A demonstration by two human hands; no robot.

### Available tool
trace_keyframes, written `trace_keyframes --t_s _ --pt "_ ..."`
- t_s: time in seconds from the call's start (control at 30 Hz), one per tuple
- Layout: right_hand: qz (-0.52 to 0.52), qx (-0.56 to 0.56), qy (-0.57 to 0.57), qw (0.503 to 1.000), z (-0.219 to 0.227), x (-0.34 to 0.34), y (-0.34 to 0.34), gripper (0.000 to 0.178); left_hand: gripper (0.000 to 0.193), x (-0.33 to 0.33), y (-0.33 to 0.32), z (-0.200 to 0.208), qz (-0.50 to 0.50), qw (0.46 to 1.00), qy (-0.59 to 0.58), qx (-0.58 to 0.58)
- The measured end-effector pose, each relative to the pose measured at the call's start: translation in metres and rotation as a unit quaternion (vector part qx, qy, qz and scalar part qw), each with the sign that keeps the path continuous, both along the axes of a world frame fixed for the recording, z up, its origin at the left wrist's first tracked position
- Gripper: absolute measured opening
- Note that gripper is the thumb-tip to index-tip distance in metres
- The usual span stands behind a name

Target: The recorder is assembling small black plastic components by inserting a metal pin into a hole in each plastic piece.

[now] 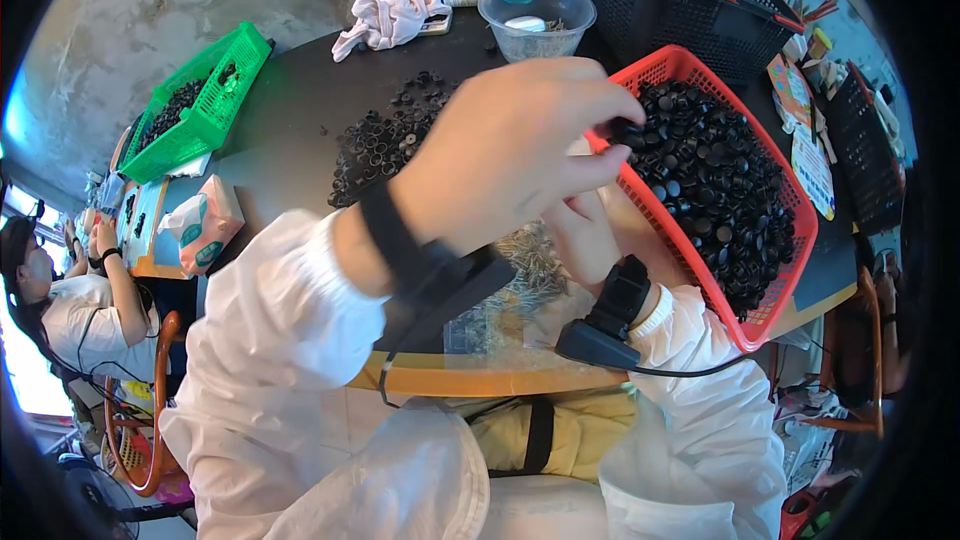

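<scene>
White sleeves (265, 305) framed the foreground, with the table's wooden edge (450, 380) beyond. Thin metal pins (530, 275) lay heaped near that edge. The right hand (585, 235) was partly hidden under the left (whether its fingers gripped anything could not be told). The left hand (520, 150) crossed over it, thumb and fingers pinching a black cap (626, 133) at the rim of the red basket (768, 315), which held many similar caps (715, 155). Small black rings (370, 155) were spread left of the hands. A tissue pack (200, 230) bore coloured print, and a leaflet (812, 175) beside the basket bore dense text, too small to read. Farther off stood a clear bowl (540, 45), a black basket (670, 15) and a green basket (225, 105).
</scene>
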State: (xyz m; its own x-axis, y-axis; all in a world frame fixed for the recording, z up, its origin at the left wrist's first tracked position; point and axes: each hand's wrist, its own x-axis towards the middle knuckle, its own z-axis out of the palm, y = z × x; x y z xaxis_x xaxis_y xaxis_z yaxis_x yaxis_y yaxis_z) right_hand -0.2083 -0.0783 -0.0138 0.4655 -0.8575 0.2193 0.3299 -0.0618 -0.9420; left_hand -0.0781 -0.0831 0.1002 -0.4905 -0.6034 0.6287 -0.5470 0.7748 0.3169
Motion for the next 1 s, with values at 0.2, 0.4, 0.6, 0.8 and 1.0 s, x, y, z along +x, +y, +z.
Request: trace_keyframes --t_s 0.2,0.4,0.6,0.8,1.0 --pt "-0.119 -0.165 0.193 0.96 0.009 -0.005 -0.018 0.018 0.03 -0.027 -0.026 0.008 0.043 0.993 -0.1 0.054" --pt "-0.16 -0.353 0.293 0.874 -0.014 -0.004 -0.028 0.024 0.021 0.063 -0.003 0.02 0.06 0.996 -0.068 0.019" --pt "-0.138 -0.376 0.366 0.84 -0.01 -0.003 -0.033 0.024 0.016 0.092 0.062 -0.003 0.024 0.98 -0.141 0.139" --pt "-0.105 -0.371 0.37 0.845 -0.004 0.01 -0.036 0.019 0.022 0.104 0.074 -0.058 0.039 0.972 -0.181 0.142" --pt "-0.111 -0.308 0.331 0.885 -0.007 0.009 -0.033 0.019 0.019 0.09 0.062 -0.076 -0.004 0.983 -0.125 0.134"
